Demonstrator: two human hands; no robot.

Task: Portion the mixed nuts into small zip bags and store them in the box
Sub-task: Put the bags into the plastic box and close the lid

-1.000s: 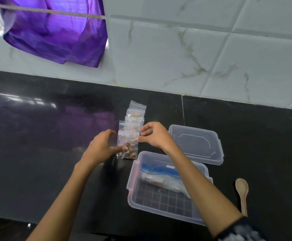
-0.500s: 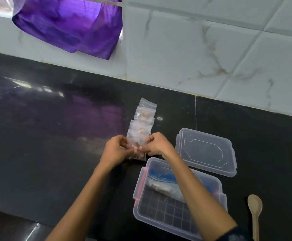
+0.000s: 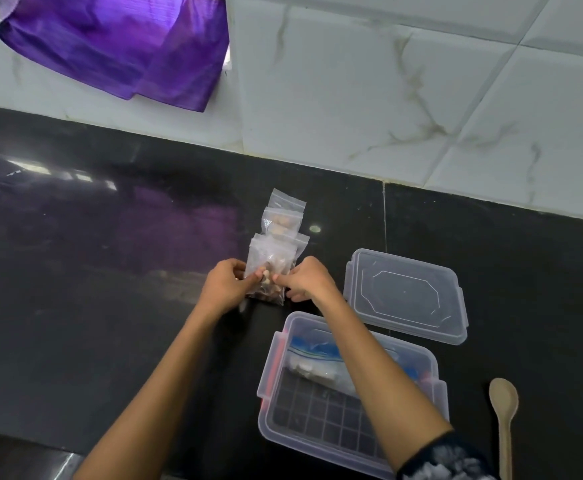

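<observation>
A black countertop [image 3: 92, 306] meets a white tiled wall [image 3: 387, 98], where a purple cloth [image 3: 120, 46] hangs at upper left. The clear plastic box [image 3: 318, 441] stands open near the front edge, holding 1 large blue-sealed bag [image 3: 318, 351] that is partly hidden by the right forearm. Its lid [image 3: 404, 292] lies flat just behind it. A wooden spoon [image 3: 504, 410] lies right of the box. Left hand [image 3: 224, 289] and right hand [image 3: 309, 277] pinch the nearest small zip bag [image 3: 269, 265] of nuts from either side. About 3 more small filled bags [image 3: 283, 220] overlap behind it, their number uncertain.
</observation>
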